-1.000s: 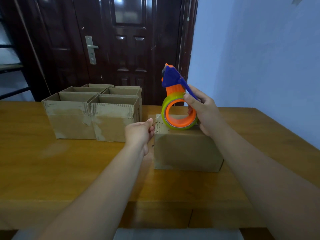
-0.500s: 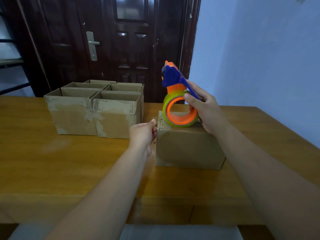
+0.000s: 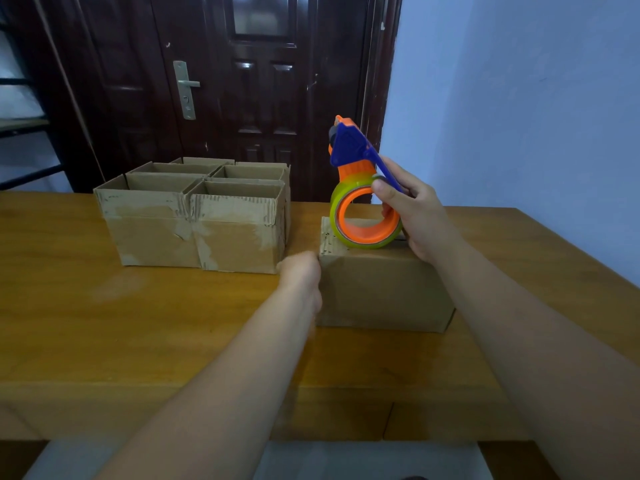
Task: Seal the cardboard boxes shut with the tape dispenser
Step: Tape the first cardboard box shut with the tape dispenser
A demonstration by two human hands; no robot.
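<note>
Table [image 3: 104, 341]: right hand [image 3: 419, 216] grips dispenser [image 3: 351, 174] atop box [image 3: 381, 289]; left hand [image 3: 301, 275] beside.

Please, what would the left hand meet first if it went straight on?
The left hand would meet the left edge of the closed box almost at once; they may already touch, depth is unclear.
</note>
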